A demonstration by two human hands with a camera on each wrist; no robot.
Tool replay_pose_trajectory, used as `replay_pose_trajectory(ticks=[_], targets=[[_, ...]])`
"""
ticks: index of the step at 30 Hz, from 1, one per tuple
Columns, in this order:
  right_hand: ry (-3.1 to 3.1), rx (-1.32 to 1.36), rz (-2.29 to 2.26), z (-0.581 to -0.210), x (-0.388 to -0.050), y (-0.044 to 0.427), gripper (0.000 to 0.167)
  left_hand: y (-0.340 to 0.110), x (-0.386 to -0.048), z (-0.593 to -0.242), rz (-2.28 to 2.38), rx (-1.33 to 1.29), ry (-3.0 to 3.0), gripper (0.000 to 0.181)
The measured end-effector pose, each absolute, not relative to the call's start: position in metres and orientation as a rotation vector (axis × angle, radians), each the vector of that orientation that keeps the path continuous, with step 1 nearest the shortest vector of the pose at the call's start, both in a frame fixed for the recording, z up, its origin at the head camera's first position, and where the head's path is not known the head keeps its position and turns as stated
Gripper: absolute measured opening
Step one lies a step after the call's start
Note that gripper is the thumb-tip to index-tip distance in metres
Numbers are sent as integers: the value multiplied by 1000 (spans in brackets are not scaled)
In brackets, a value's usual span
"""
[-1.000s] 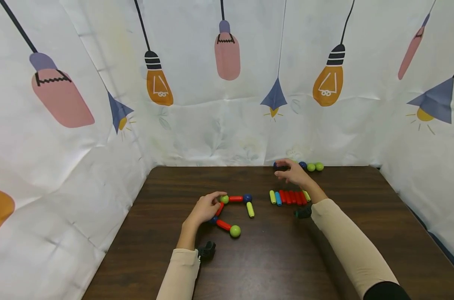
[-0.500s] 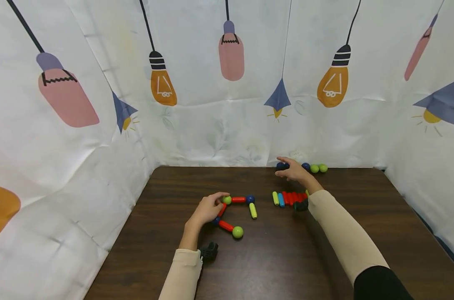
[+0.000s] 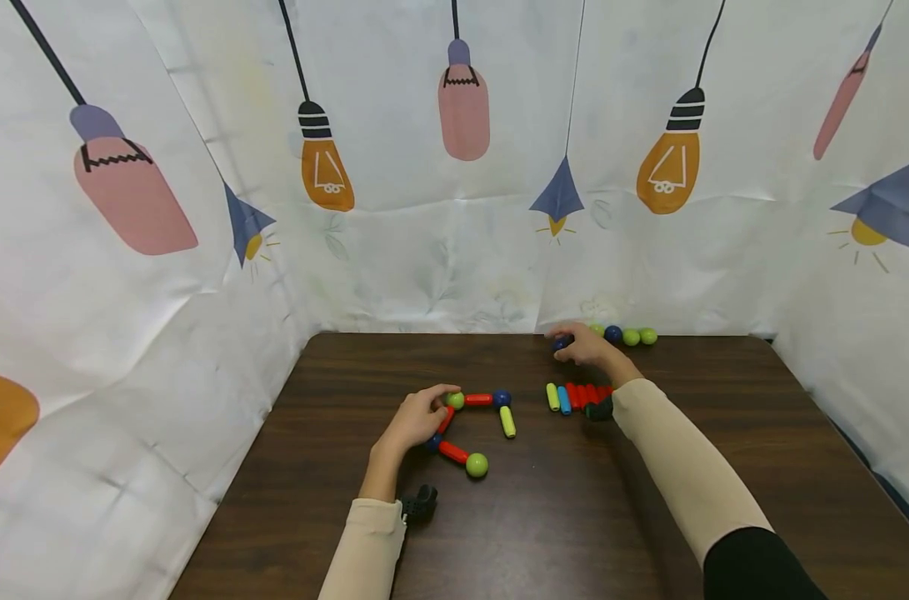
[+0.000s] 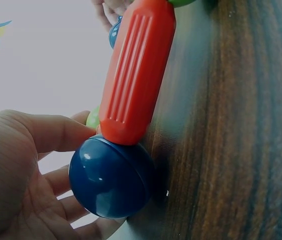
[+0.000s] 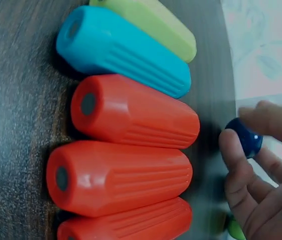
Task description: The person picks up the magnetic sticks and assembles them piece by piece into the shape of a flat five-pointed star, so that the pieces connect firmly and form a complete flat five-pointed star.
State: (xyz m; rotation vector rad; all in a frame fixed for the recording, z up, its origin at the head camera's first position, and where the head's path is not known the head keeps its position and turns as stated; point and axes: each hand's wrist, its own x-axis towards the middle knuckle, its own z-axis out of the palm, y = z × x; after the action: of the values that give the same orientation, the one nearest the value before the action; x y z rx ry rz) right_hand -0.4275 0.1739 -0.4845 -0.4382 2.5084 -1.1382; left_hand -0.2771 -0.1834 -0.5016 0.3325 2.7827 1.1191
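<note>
My left hand (image 3: 415, 418) holds the far left corner of a joined shape, its index finger at a green ball (image 3: 455, 401) and its thumb by the red rod below. From there a red rod (image 3: 478, 400) runs to a blue ball (image 3: 502, 398), with a yellow-green rod (image 3: 507, 422) angled off it. Close in the left wrist view, a blue ball (image 4: 110, 177) joins a red rod (image 4: 138, 75) leading to another green ball (image 3: 476, 465). At the table's far edge my right hand (image 3: 591, 347) pinches a blue ball (image 5: 246, 137) between thumb and fingers.
Loose rods lie side by side right of the shape: yellow-green (image 3: 552, 397), blue (image 3: 564, 400) and several red ones (image 5: 126, 175). Along the far edge sit a blue ball (image 3: 613, 334) and green balls (image 3: 631, 337). Patterned white cloth (image 3: 424, 267) hangs behind the table.
My right hand's fingers have closed on a blue ball at the far edge and drawn it slightly nearer. The left hand stays at the green corner ball.
</note>
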Motion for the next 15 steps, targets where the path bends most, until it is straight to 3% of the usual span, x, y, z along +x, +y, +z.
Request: replay_pose_trajectory(ticks=[15], targets=[[2504, -563, -1202, -474, -410, 164, 38, -182, -278, -501, 1119, 306, 2792, 41]])
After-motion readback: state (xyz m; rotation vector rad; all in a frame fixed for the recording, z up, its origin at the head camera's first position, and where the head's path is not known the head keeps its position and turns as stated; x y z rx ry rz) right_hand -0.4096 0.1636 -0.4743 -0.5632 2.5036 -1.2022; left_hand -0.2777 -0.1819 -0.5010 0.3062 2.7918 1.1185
